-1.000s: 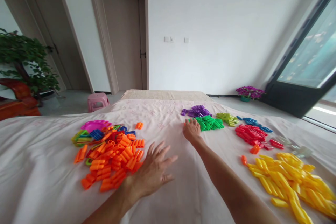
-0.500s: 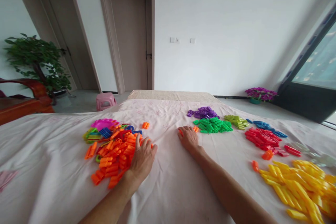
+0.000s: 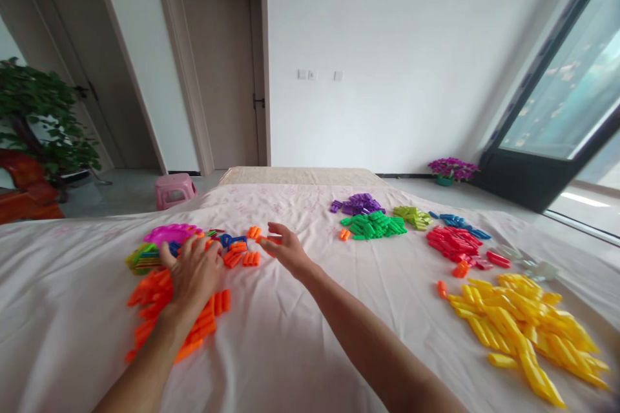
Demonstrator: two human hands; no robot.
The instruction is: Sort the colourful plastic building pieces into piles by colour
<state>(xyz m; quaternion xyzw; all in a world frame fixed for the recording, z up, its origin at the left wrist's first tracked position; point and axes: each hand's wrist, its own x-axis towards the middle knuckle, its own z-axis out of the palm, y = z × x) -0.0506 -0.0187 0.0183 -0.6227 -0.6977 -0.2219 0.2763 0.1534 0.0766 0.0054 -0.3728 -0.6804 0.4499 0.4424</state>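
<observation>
My left hand [image 3: 197, 271] lies palm down over a heap of orange plastic building pieces [image 3: 157, 297], its fingers spread and bent onto the heap. Whatever lies under its palm is hidden. My right hand [image 3: 289, 251] is to the right of the heap, with a small orange piece [image 3: 271, 239] between its thumb and fingers. Close to its fingertips is another orange piece [image 3: 254, 232], and a few more lie between both hands. Behind my left hand are a magenta scalloped piece [image 3: 173, 233], yellow-green pieces [image 3: 142, 259] and blue pieces [image 3: 234, 241].
On the pale tablecloth [image 3: 290, 348], sorted piles lie to the right: purple [image 3: 361, 204], green [image 3: 376, 225], lime [image 3: 413, 217], blue [image 3: 460, 224], red [image 3: 454, 244] and yellow [image 3: 523, 329]. A single orange piece [image 3: 345, 234] sits beside the green pile. A pink stool [image 3: 175, 191] stands beyond the table.
My right hand has come left from beside the green pile, bringing an orange piece. The left hand has shifted left and farther over the orange heap, spreading some pieces. The view has turned right.
</observation>
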